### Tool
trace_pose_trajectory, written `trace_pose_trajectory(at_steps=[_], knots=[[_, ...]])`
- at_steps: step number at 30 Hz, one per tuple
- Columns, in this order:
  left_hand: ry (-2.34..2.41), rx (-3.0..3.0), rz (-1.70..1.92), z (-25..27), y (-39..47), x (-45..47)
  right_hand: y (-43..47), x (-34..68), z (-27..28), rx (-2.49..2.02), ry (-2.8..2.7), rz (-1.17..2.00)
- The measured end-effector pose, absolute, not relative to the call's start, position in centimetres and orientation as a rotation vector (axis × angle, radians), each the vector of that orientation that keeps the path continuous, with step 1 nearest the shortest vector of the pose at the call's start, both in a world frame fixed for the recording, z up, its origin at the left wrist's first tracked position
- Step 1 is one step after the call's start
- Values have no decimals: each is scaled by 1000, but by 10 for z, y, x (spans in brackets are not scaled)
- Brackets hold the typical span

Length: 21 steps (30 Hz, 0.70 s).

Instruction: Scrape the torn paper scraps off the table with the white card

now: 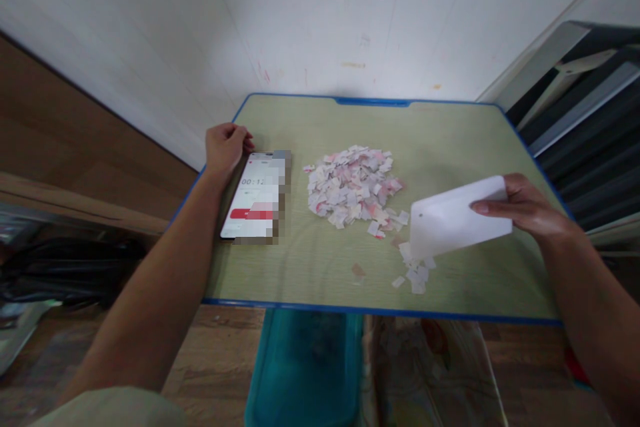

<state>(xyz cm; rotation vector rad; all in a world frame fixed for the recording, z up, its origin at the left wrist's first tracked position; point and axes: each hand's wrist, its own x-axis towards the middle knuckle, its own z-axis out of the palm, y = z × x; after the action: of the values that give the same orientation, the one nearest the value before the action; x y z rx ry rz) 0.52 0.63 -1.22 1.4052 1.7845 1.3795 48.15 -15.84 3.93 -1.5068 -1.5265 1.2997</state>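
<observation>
My right hand (530, 207) grips a white plastic scraper (457, 217), a flat four-sided sheet with a small dark hole near its left end. The thumb lies across its face. Below the scraper's lower left corner lie loose paper scraps (417, 273), partly hidden by it. A heap of small white and pink paper pieces (350, 187) sits mid-table, left of the scraper. At the table's left edge my left hand (227, 147) rests with fingers curled in. Just beside it lies a phone (253, 197) showing a timer, its right side blurred out.
The small table (310, 273) has a pale green top and blue rim, against a white wall (320, 33). Beneath its front edge stand a teal bin (305, 367) and a patterned bag or box (435, 373). Dark folded furniture (595, 100) leans at the right.
</observation>
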Motion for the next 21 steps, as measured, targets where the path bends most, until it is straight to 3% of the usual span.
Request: trace_pose_trajectory(at_steps=[21], knots=[[1740, 1426, 1432, -15, 9, 3, -159, 480, 41, -1529, -1499, 1272]])
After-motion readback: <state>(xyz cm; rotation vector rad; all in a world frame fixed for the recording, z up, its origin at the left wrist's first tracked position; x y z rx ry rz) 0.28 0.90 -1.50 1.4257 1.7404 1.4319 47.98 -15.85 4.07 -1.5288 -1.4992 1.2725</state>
